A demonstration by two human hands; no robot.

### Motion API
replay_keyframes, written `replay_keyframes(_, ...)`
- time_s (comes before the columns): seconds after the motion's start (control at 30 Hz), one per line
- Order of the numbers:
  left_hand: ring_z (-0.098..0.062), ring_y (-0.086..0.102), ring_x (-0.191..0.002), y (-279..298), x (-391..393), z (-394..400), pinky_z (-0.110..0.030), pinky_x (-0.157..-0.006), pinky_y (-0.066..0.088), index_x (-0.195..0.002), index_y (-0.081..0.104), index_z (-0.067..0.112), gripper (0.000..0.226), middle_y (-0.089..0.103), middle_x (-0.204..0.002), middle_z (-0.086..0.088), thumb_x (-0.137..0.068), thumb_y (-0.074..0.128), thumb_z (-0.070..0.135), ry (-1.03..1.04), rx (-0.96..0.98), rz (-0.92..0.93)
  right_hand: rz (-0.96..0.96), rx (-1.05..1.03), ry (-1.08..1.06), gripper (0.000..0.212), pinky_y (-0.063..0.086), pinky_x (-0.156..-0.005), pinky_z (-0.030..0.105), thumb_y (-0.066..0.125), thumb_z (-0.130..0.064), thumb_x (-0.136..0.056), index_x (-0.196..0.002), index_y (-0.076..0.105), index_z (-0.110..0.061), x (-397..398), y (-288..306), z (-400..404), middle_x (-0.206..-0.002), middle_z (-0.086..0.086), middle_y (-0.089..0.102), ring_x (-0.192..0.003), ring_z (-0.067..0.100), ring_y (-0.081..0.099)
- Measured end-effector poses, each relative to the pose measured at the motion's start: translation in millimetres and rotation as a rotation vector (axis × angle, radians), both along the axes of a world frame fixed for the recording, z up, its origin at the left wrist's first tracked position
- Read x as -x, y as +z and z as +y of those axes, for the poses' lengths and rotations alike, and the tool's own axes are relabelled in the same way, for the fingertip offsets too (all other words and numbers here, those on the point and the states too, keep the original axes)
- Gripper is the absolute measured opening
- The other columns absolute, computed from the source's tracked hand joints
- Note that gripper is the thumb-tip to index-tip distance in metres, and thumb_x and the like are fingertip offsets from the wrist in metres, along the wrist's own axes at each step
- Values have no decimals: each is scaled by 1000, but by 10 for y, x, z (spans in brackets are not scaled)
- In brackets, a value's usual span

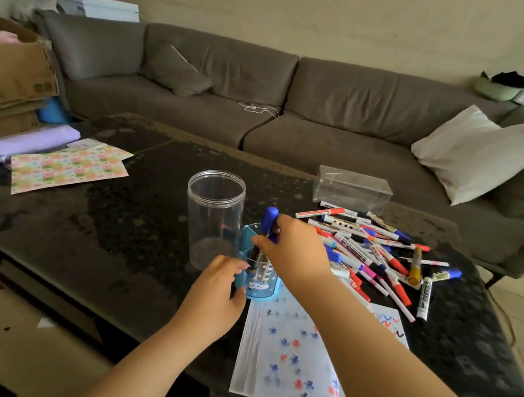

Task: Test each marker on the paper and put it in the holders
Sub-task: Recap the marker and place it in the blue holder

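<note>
A small blue holder (260, 288) stands on the dark table (119, 224), just beyond the test paper (291, 356) marked with red and blue stars. My left hand (219, 292) grips the holder's left side. My right hand (294, 248) pinches a blue-capped marker (269, 221), its lower end inside the holder beside another dark marker. A tall clear jar (214, 216) stands just behind the holder. To the right lies a pile of markers (376, 252) with red, blue, pink and yellow caps.
A clear rectangular box (353, 187) sits behind the marker pile. Patterned paper (67, 165) and a purple roll (31, 141) lie at the table's far left. A grey sofa (262, 103) runs behind the table, with cardboard boxes (11, 81) at left.
</note>
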State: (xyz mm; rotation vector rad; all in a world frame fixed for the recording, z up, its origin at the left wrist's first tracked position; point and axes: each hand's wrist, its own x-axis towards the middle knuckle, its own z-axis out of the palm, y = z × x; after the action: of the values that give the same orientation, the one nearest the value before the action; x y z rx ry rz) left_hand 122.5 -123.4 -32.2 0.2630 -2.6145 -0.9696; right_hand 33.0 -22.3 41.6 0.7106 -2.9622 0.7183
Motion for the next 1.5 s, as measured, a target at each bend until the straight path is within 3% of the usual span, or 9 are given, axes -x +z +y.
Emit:
replay_keyframes(0.23, -2, 48, -84, -94, 13, 81, 1, -68, 38, -121, 53, 20, 36, 47, -108, 12, -88, 58, 9, 6, -67, 10, 172, 306, 117, 52, 42, -72, 19, 65, -33, -87, -133, 41, -28, 5, -42, 135, -105, -12, 41, -88, 5, 46)
replay_keyframes(0.4, 1, 49, -83, -67, 63, 100, -3, -67, 40, -121, 52, 20, 36, 49, -113, 9, -87, 59, 9, 5, -89, 43, 237, 96, 204, 23, 39, -72, 20, 57, -21, -93, -114, 65, -16, 101, -249, 158, -111, 1, 51, -93, 16, 54)
replay_keyframes(0.57, -4, 50, -93, -63, 67, 107, -4, -68, 42, -120, 51, 21, 35, 48, -116, 11, -88, 59, 10, 9, -114, 56, 317, 264, 249, 65, 42, -69, 18, 59, -13, -90, -144, 31, -34, 42, -335, 208, -124, -3, 42, -90, 9, 49)
replay_keyframes(0.67, -5, 52, -97, -34, 93, 114, -6, -71, 41, -122, 49, 22, 37, 49, -115, 11, -88, 59, 12, 31, -144, 71, 464, 200, 317, 52, 49, -68, 23, 59, -10, -89, -137, 47, -25, 85, -309, 149, -117, 5, 50, -93, 14, 52)
replay_keyframes(0.8, -6, 52, -95, -22, 117, 133, -6, -71, 39, -118, 48, 21, 33, 50, -109, 10, -88, 59, 11, 34, -157, 72, 414, 211, 337, 18, 52, -71, 32, 60, -12, -89, -104, 69, -9, 88, -501, 164, -107, 9, 57, -91, 26, 58)
replay_keyframes(1.0, -9, 53, -97, -58, 109, 135, -13, -78, 42, -120, 45, 20, 36, 49, -109, 9, -88, 60, 11, 20, -189, 60, 313, 264, 298, 46, 45, -86, 22, 56, -17, -93, -138, 45, -21, 52, -483, 218, -124, -1, 50, -111, 13, 49)
replay_keyframes(1.17, -7, 54, -90, -84, 122, 150, -8, -69, 41, -120, 44, 21, 37, 50, -105, 8, -88, 59, 9, 18, -198, 78, 322, 217, 274, 40, 46, -85, 27, 52, -14, -95, -135, 52, -20, 68, -515, 212, -121, 6, 54, -109, 22, 52)
replay_keyframes(1.33, -7, 57, -95, -184, 120, 228, -14, -77, 44, -114, 46, 22, 33, 54, -109, 8, -87, 59, 8, -10, -182, 80, 155, 342, 224, 55, 44, -89, 21, 53, -20, -95, -145, 32, -33, 24, -648, 421, -125, -9, 45, -105, 7, 49)
replay_keyframes(1.5, -5, 55, -92, -299, 192, 407, -13, -77, 43, -105, 47, 26, 25, 53, -103, 10, -87, 59, 11, -75, -132, 14, 46, 266, -26, 35, 42, -86, 20, 56, -22, -94, -127, 56, -14, 129, -940, 951, -122, 2, 51, -99, 15, 54)
